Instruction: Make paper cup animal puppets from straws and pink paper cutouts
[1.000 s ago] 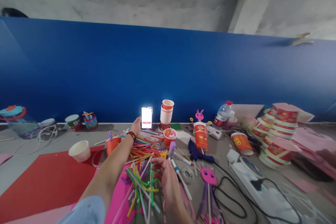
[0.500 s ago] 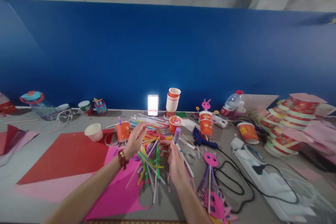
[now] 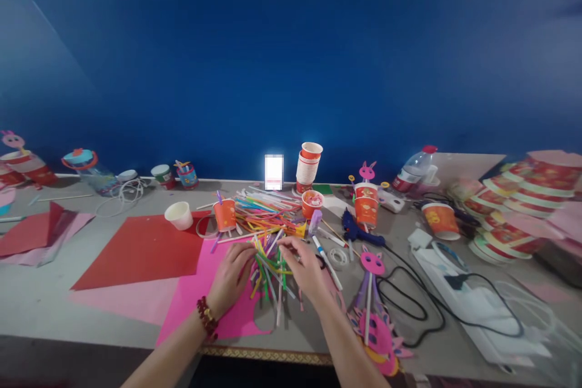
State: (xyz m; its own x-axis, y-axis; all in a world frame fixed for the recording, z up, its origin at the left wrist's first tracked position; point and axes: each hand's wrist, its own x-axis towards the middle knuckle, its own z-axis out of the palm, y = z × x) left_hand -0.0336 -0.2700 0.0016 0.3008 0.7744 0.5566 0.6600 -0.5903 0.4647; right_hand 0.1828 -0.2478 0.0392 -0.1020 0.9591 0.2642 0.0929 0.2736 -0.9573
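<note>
On the grey table, a loose heap of pipe cleaners (image 3: 269, 276) in green, yellow, purple and white lies between my hands, over the edge of a bright pink sheet (image 3: 193, 300). My left hand (image 3: 233, 273), with a beaded bracelet at the wrist, has its fingers bent and closed at the heap's left side. From the right, my right hand (image 3: 304, 264) reaches in with thumb and fingertips pinched on the stems. Exactly which stems each hand grips is hard to see. Behind the heap lie more coloured pipe cleaners (image 3: 259, 206).
A purple-capped glue stick (image 3: 314, 222) and a white marker (image 3: 328, 264) are near my right hand. Farther right are a blue glue gun (image 3: 357, 231), a pink cat-faced craft (image 3: 373, 263) and a power strip (image 3: 468, 309). Left are a red sheet (image 3: 140, 251) and a white cup (image 3: 179, 216).
My left hand has come down from above the heap, and its stretched fingers have closed at the stems. My right hand has drawn to the heap's right side. The view has shifted slightly.
</note>
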